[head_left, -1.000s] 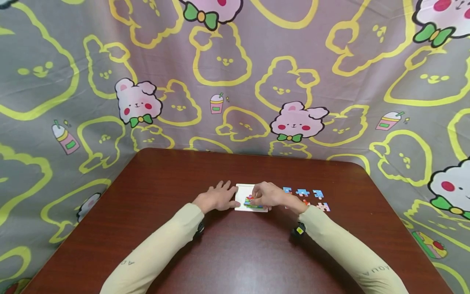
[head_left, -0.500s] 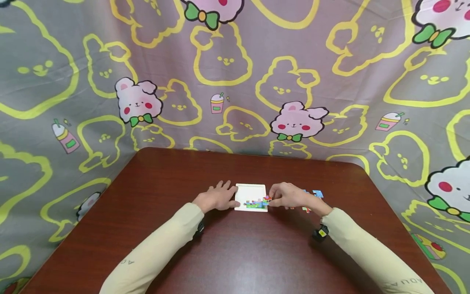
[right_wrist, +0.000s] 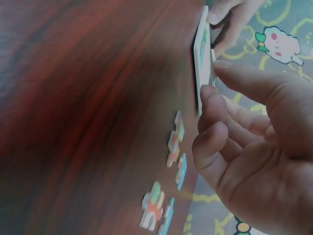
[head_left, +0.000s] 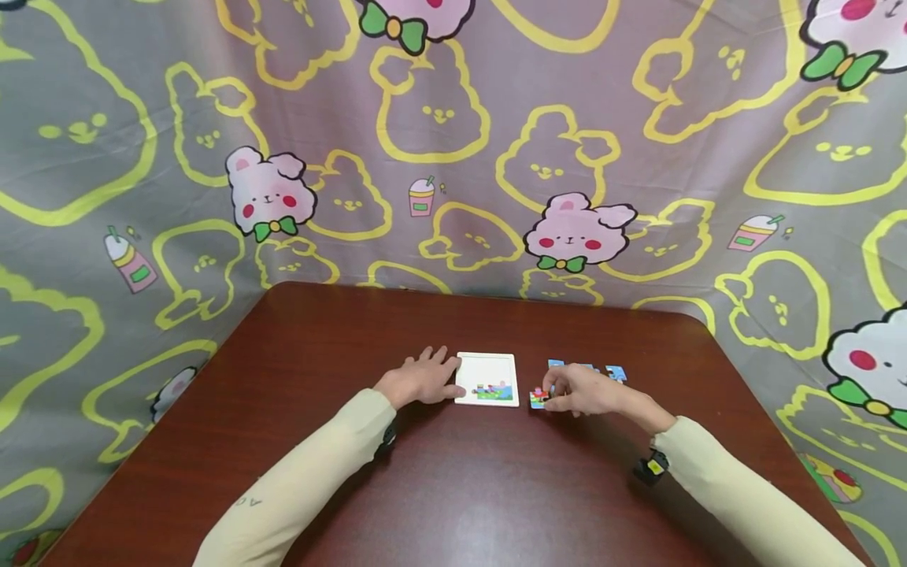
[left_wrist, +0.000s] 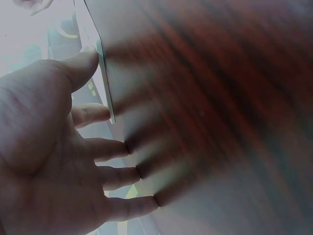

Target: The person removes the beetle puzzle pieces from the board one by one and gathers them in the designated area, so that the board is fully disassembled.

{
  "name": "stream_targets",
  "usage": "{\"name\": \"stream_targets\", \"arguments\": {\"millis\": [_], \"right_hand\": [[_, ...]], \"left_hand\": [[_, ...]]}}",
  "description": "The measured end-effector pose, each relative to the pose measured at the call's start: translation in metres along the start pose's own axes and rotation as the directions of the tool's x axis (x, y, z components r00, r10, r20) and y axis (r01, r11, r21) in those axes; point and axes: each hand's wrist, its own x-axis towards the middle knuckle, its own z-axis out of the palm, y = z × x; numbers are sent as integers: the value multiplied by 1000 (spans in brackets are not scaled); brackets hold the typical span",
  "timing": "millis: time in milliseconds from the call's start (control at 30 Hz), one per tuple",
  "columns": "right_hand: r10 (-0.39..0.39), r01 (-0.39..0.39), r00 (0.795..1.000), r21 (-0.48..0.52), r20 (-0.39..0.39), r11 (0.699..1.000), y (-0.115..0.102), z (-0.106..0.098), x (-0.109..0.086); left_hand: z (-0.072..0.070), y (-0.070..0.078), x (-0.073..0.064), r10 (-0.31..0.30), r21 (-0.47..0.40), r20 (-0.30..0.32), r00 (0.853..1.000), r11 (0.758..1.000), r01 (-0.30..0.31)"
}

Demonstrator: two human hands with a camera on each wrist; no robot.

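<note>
In the head view a white square puzzle tray (head_left: pixel 483 368) lies on the table, with several joined puzzle pieces (head_left: pixel 494 391) along its near side. My left hand (head_left: pixel 425 378) rests palm down at the tray's left edge, fingers spread. Its thumb and index finger touch the rim in the left wrist view, while the other fingertips press on the wood. Right of the tray, my right hand (head_left: pixel 581 389) pinches a small red, blue and green puzzle piece (head_left: pixel 538 398) between thumb and index finger. In the right wrist view only a thin edge of this piece shows, and the other fingers are curled.
Loose puzzle pieces lie right of the tray, including a blue one (head_left: pixel 616 372) beyond my right hand, which hides some of them. The right wrist view shows an orange-and-green piece (right_wrist: pixel 153 207) flat on the brown table (head_left: pixel 453 488). A patterned curtain (head_left: pixel 453 157) hangs behind.
My right hand has moved right, from over the tray to beside it, carrying the pinched puzzle piece. The joined pieces now show uncovered. My left hand has stayed at the tray's left edge.
</note>
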Motion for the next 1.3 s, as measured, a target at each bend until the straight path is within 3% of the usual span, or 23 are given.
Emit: {"name": "stream_targets", "arguments": {"millis": [500, 733, 1300], "right_hand": [[-11, 11, 1000, -14, 10, 1000, 8, 0, -23], [34, -34, 998, -9, 47, 999, 13, 1, -32], [45, -46, 997, 4, 65, 999, 12, 0, -33]], "left_hand": [[-1, 1, 1, 0, -3, -1, 1000, 1000, 0], [0, 1, 0, 6, -11, -5, 1000, 1000, -6], [-3, 0, -3, 12, -21, 9, 1000, 1000, -12]]}}
